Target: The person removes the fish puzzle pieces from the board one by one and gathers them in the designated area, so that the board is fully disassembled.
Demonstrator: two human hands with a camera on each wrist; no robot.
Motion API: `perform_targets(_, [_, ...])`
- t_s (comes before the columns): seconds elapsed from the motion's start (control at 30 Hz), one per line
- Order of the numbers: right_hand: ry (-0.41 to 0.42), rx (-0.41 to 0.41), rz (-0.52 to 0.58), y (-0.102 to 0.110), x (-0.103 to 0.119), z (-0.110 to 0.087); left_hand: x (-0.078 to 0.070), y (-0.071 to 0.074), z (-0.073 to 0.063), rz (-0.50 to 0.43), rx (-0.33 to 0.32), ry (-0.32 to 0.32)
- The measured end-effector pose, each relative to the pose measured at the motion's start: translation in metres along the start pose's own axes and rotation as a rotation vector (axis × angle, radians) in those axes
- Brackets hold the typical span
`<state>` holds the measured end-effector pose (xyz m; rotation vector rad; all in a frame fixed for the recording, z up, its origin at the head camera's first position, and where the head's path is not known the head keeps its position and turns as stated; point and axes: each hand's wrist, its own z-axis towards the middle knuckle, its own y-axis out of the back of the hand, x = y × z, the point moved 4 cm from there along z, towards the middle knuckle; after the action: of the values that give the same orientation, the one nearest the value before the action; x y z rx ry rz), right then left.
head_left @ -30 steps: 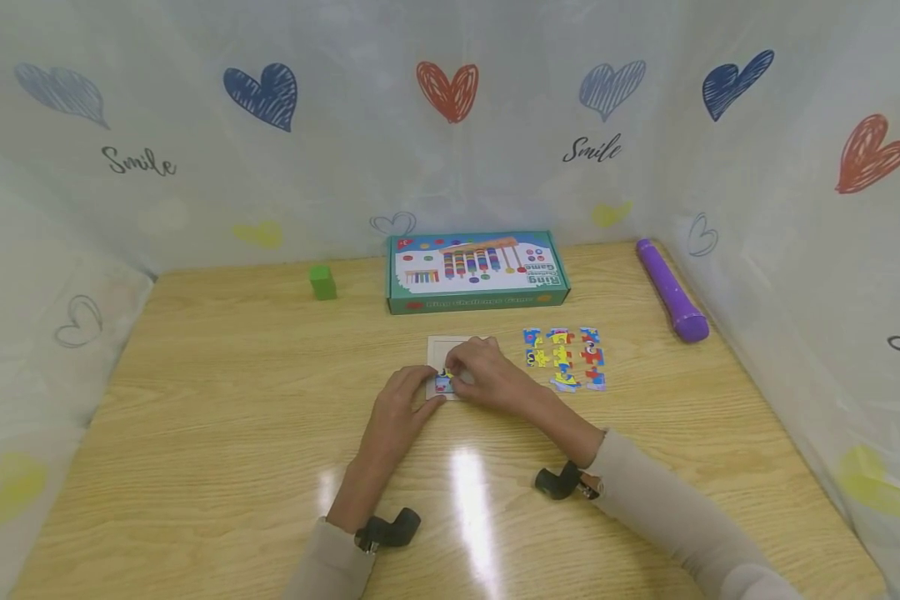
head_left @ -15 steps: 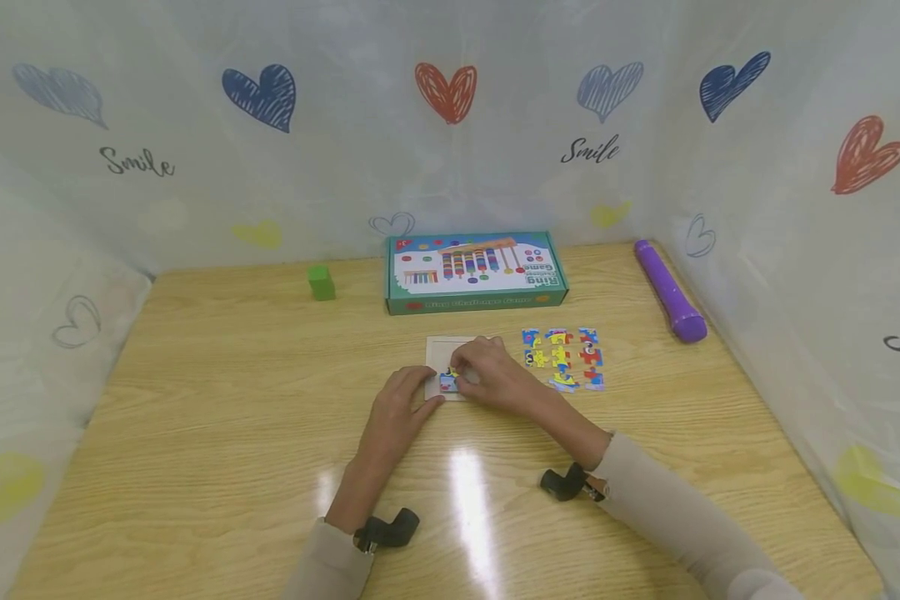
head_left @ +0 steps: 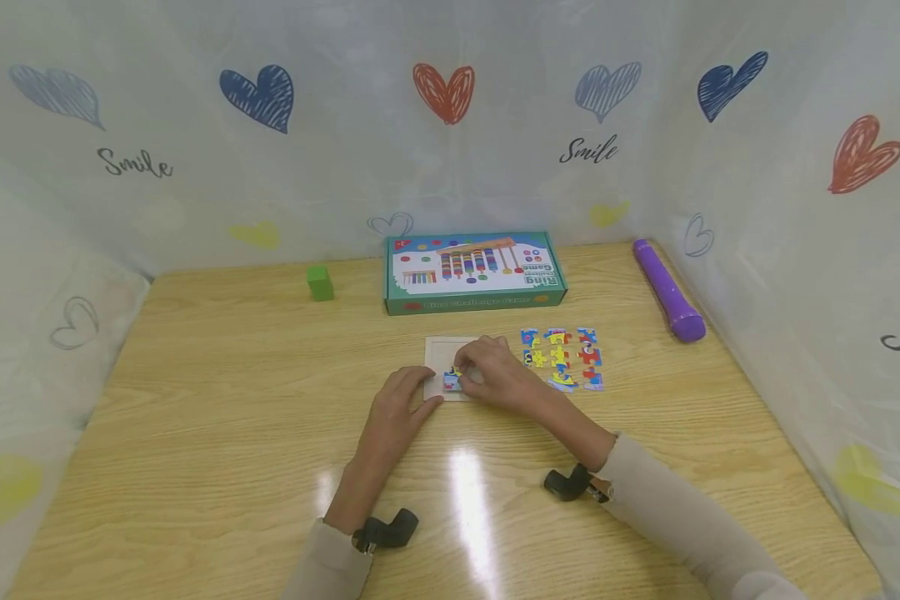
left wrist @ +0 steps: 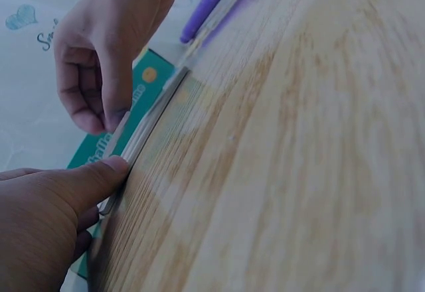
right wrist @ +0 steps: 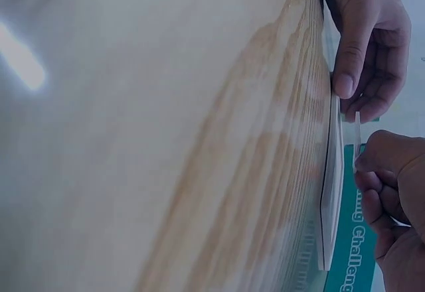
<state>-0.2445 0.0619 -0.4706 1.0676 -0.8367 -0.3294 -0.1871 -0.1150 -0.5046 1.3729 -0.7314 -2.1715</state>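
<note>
My right hand (head_left: pixel 491 375) pinches a small jigsaw puzzle piece (head_left: pixel 452 382), blue with yellow, between thumb and index finger. In the right wrist view the puzzle piece (right wrist: pixel 357 131) shows edge-on, raised over the tray. Under it lies a pale square puzzle tray (head_left: pixel 441 345) with a thin outlined border, partly covered by my hands. The left hand (head_left: pixel 397 414) grips the tray's left side, thumb on the near edge and fingers along the side. The left wrist view shows this thumb pressed on the edge of the tray (left wrist: pixel 149 123).
Several loose jigsaw pieces (head_left: pixel 561 358) lie in rows right of the tray. Behind it stands a green Ring Challenge Game box (head_left: pixel 476 275). A green block (head_left: pixel 320 283) is at the back left, a purple toy microphone (head_left: pixel 669 292) at the back right. Printed sheets enclose the table (head_left: pixel 217 400).
My right hand has shifted slightly to the right with the puzzle piece, away from the tray's left border. The left hand stays on the tray's side.
</note>
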Motion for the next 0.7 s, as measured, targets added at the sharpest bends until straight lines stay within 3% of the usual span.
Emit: perform_targets(0.7, [-0.016, -0.021, -0.022, 0.0083, -0.0088, -0.0078, -0.0028, 0.0004, 0.0006, 0.018, 0.002, -0.002])
